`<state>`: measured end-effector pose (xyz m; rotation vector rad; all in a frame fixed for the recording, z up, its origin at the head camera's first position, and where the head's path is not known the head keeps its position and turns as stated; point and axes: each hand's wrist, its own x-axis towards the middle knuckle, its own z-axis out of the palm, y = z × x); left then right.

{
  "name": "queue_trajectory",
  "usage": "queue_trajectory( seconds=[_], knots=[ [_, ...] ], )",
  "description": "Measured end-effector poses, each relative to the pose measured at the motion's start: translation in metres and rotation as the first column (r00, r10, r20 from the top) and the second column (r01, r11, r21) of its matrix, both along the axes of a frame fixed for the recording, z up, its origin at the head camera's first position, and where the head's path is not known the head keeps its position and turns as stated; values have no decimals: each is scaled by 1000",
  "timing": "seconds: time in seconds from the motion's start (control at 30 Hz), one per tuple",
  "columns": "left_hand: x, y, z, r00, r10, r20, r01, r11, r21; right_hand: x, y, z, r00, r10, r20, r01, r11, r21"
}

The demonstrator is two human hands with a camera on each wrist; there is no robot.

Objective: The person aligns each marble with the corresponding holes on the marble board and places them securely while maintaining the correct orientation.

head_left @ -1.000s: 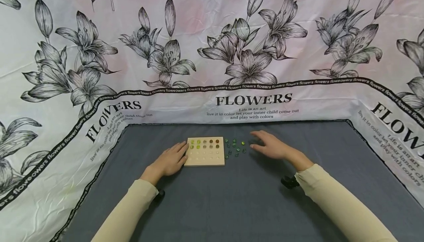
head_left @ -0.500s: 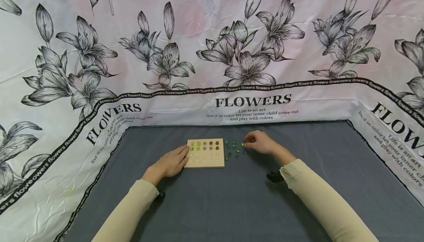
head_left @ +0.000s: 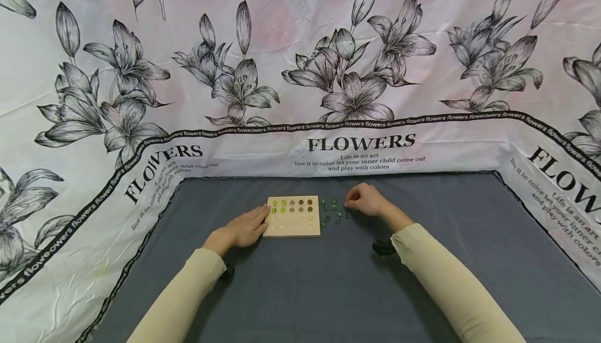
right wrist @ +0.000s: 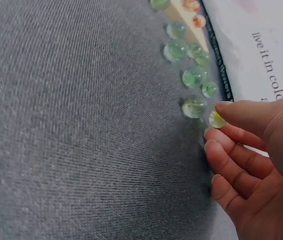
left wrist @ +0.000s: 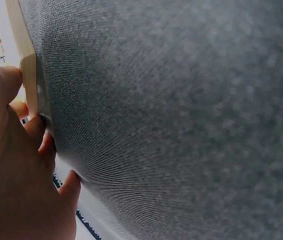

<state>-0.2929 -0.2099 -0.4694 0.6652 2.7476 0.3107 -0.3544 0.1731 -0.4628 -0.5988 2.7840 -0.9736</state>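
My left hand [head_left: 241,228] lies at the left edge of a pale wooden board [head_left: 291,232], its fingers extended along that side. The left wrist view shows its fingertips against the board's edge [left wrist: 29,80]. Two rows of the board hold yellow, pale and reddish-brown marbles [head_left: 284,203]; the nearer hollows are bare. Right of the board, my right hand [head_left: 368,200] pinches a clear marble with yellow inside [right wrist: 216,120] between thumb and forefinger; its other fingers are loosely curved. Several green marbles [right wrist: 174,50] lie between this hand and the board.
Grey cloth [head_left: 300,285] covers the tabletop. Behind and at the sides rises a white sheet printed with flowers [head_left: 354,97], its dark border running along the table's far edge. A black wrist device [head_left: 384,247] sits under the right sleeve.
My right hand has moved left from an open pose over the cloth, and its thumb and forefinger have come together on the yellow marble. The left hand stays at the board.
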Motion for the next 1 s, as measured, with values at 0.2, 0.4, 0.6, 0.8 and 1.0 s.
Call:
queue_trajectory(
  seconds=[0.2,0.4,0.6,0.8,1.0],
  knots=[
    [-9,-4,-5,1000,3,7,-3,1000,-17,5,-2,9,1000,12,-8,-13,998,-65],
    [-9,-5,-4,1000,19,19,-18,1000,-7,15,-12,17,999,48,-12,-49,992,-120],
    [-2,-3,2,1000,21,18,-20,999,-24,26,-25,22,995,99,9,-96,981,-169],
    [6,1,10,1000,16,24,-15,999,-28,34,-38,21,988,155,20,-146,965,-220],
    [4,2,6,1000,21,15,-20,999,-32,38,-52,22,983,183,6,-176,954,-242]
  ],
)
